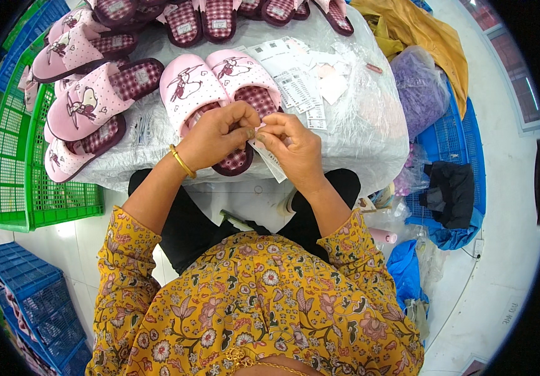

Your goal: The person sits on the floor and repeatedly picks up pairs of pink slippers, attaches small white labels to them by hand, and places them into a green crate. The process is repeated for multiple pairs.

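Observation:
A pair of pink slippers [190,84] with a cartoon print and dark red checked insoles lies in front of me, toes pointing away. Over their open heels, my left hand [223,139] is closed in a pinch, its fingertips meeting those of the other hand; what it grips is too small to make out. My right hand [296,152] pinches a narrow white paper tag [270,161] with print on it, which hangs below the fingers beside the slipper heel. A gold bangle circles my left wrist.
The work surface [370,147] is wrapped in clear plastic. More pink slippers [82,103] are piled at left and along the far edge. Printed label sheets [299,88] lie right of the pair. Green crates [38,194] stand left, a blue crate [464,144] and purple bag [419,88] right.

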